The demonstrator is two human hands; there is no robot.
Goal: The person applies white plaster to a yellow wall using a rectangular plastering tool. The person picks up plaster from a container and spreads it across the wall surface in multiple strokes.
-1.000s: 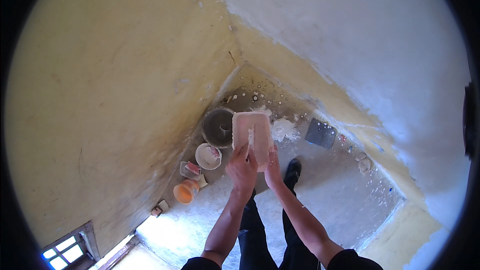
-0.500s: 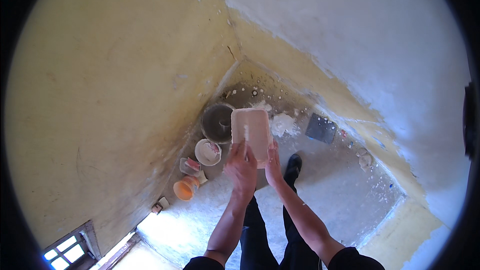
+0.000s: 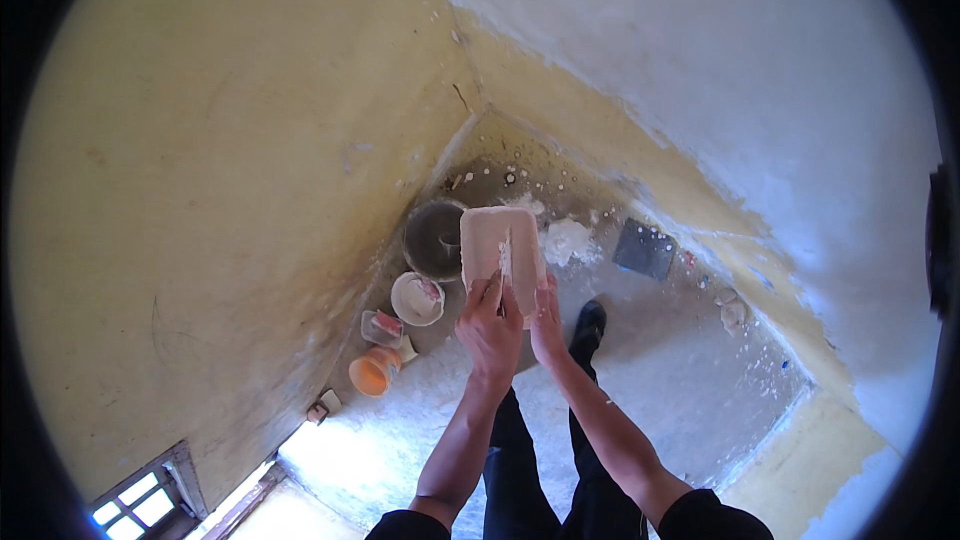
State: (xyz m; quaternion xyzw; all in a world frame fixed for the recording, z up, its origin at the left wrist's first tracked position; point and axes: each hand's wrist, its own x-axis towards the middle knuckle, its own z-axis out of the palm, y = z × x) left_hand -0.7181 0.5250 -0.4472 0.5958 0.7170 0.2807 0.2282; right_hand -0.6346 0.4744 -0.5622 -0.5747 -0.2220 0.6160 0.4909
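Note:
Pressed against the right side of a shallow, pinkish rectangular tray (image 3: 482, 240), my right hand (image 3: 547, 328) grips it above the floor. My left hand (image 3: 490, 330) is closed over the tray's near part. From its fingers a narrow putty knife (image 3: 505, 252) points away from me, seen nearly edge-on and coated with whitish paste. Its handle is hidden in my fist. The tray's inside is smeared with pale material.
Along the left wall stand a dark round basin (image 3: 432, 242), a white bucket (image 3: 417, 298), a clear container (image 3: 381, 328) and an orange bucket (image 3: 372, 373). White powder (image 3: 568, 242) and a dark square board (image 3: 643, 249) lie on the floor. Half-coated walls (image 3: 700, 90) meet in the corner.
The putty knife has shifted a little to the right and away over the tray, with my left hand following. The tray has tilted and moved slightly away; my right hand keeps its grip.

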